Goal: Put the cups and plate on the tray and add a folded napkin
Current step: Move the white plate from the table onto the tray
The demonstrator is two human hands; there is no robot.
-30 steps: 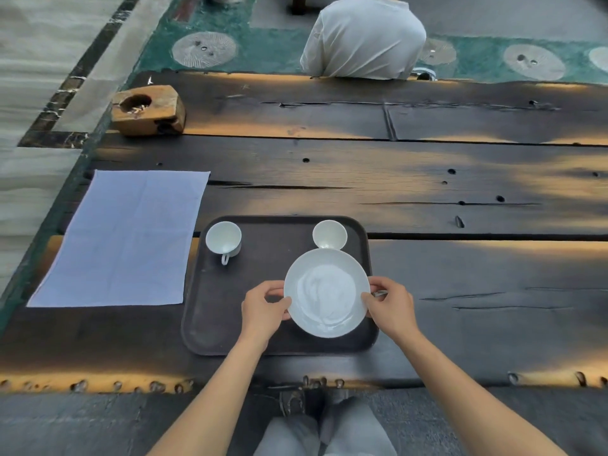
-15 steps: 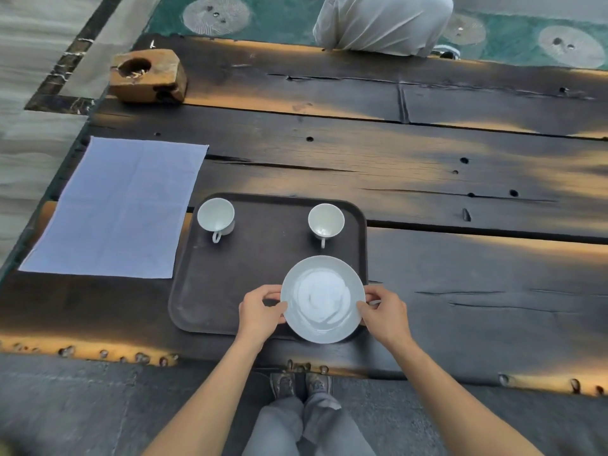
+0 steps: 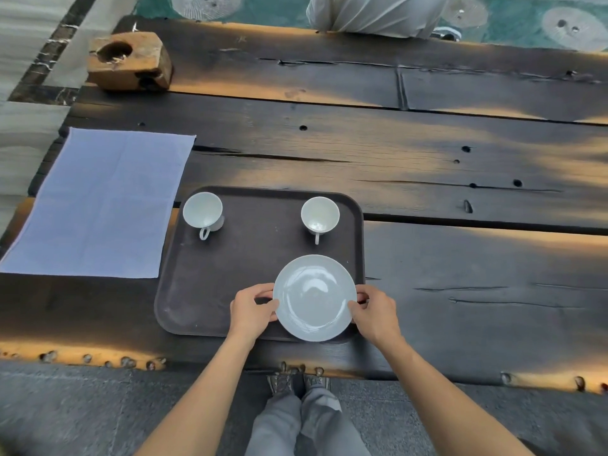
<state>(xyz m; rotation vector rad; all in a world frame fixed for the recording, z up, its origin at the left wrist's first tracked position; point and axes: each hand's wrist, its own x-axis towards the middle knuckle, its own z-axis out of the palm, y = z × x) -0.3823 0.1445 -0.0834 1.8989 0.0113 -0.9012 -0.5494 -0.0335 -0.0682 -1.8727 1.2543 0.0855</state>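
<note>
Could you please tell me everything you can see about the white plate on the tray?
The plate is round, plain white and glossy, probably glazed ceramic, with a shallow centre and a broad rim that catches light. It is empty and sits face up at the near right corner of the dark tray, nearer than both cups. The left hand grips its left edge and the right hand its right edge.

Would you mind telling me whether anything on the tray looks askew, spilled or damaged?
Nothing stands out. Both cups stand upright on the tray, and the plate, held by both hands, looks intact. The napkin lies unfolded beside it.
</note>
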